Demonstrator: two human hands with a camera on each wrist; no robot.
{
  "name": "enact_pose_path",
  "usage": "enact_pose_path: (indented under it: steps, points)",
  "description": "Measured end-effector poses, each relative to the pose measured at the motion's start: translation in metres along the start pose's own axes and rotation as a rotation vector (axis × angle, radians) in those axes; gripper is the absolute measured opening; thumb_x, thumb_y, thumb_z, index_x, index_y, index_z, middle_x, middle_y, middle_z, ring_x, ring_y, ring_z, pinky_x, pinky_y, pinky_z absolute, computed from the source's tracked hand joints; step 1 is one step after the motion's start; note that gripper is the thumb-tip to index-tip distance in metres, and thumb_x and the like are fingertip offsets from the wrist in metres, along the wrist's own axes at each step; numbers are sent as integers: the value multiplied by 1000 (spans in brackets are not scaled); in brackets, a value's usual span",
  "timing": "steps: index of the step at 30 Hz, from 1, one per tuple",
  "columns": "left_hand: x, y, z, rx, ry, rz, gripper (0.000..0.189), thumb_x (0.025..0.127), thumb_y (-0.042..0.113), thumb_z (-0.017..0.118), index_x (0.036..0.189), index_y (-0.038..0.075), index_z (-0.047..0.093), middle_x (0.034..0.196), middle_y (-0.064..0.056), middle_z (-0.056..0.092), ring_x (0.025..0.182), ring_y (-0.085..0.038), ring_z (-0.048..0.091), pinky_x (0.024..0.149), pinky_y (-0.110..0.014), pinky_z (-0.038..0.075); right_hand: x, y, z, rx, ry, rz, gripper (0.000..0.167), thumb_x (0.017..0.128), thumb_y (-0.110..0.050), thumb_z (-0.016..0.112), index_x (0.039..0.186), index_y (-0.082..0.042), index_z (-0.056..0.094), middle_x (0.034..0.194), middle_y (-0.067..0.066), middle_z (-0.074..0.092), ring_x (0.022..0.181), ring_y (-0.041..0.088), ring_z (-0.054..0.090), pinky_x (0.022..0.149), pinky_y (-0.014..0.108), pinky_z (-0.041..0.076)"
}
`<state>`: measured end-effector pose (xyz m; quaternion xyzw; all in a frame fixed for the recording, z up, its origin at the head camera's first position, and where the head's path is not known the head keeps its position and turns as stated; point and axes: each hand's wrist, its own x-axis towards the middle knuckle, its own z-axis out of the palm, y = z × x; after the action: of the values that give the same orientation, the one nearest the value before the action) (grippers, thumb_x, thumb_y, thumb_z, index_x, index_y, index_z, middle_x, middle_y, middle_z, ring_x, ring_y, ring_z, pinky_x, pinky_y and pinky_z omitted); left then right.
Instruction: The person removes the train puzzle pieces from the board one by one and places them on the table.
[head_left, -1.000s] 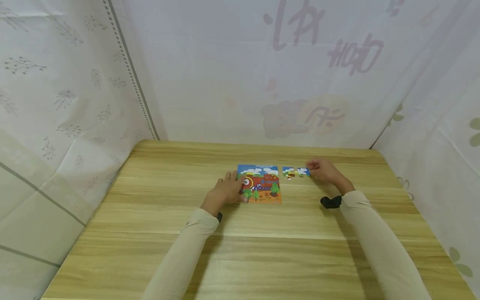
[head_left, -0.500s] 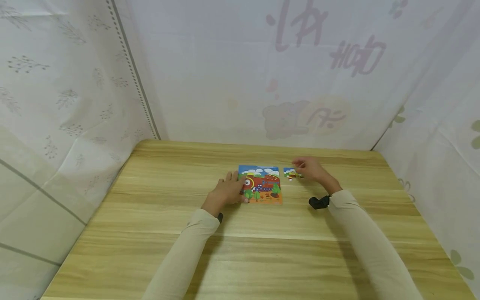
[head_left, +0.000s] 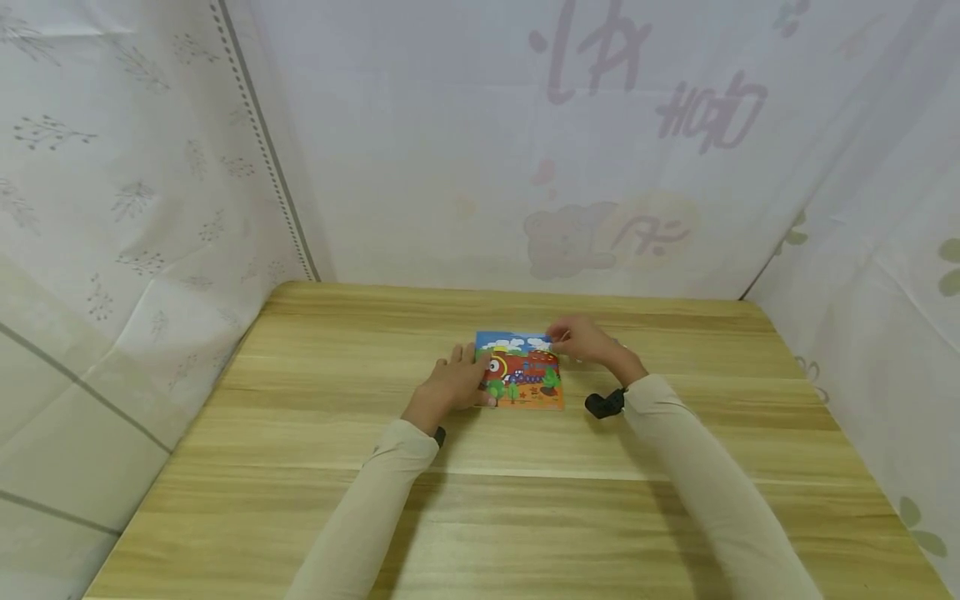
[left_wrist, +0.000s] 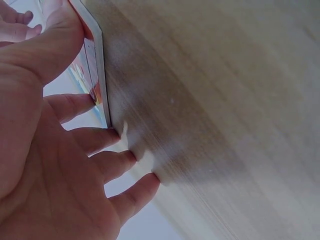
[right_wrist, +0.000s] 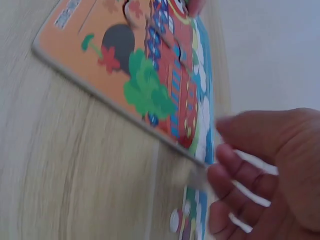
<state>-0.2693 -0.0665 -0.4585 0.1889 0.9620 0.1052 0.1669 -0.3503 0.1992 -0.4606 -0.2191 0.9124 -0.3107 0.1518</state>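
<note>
A jigsaw puzzle (head_left: 528, 379) with a red train, green trees and a cloudy sky lies flat on the table. My left hand (head_left: 452, 379) rests against its left side; in the left wrist view the thumb (left_wrist: 62, 37) lies on the puzzle's edge and the other fingers spread onto the tabletop. At the top right corner is my right hand (head_left: 581, 340). Its thumb and fingers (right_wrist: 235, 165) are loosely bent beside the corner, and nothing shows between them. A loose sky-and-cloud puzzle section (right_wrist: 189, 215) lies just right of the puzzle, mostly hidden by this hand in the head view.
The wood-grain table (head_left: 420, 517) extends widely around and in front of the puzzle. A pale printed curtain (head_left: 420, 167) hangs behind its back edge, with further curtains at both sides. A black wrist device (head_left: 604, 404) sits on the right wrist.
My right hand has moved left, from the right end of the loose puzzle section, across it, to the puzzle's top right corner. The left hand has stayed in place.
</note>
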Motion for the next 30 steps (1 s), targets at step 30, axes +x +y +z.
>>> enact_pose_path:
  steps: [30]
  points:
    - [-1, 1, -2, -11, 2, 3, 85, 90, 48, 67, 156, 10, 28, 163, -23, 16, 151, -40, 14, 115, -58, 27, 10, -17, 5, -187, -67, 42, 53, 84, -13, 80, 127, 2, 53, 122, 20, 58, 110, 33, 56, 96, 48, 48]
